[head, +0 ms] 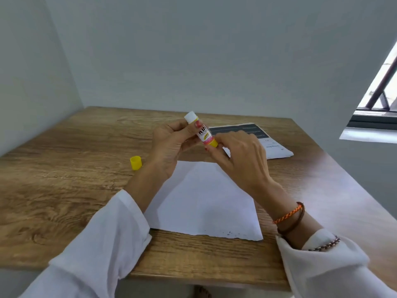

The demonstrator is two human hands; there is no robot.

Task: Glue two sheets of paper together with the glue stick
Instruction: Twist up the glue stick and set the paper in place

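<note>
Yellow-based glue stick [201,130] uncapped, gripped between both hands' fingers [214,154].

Head-worn view, looking forward and down, close over a wooden table [64,168], wall beyond

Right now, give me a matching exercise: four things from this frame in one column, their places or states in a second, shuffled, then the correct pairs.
Things:
1. glue stick
2. yellow cap
3. blank white sheet
4. printed sheet

Places or states:
A. flat on the table, nearest the person
B. held above the table, between left hand and right hand
C. far side of the table, partly behind the right hand
D. off the stick, standing on the table left of the left hand

Pairs: 1-B, 2-D, 3-A, 4-C
</note>
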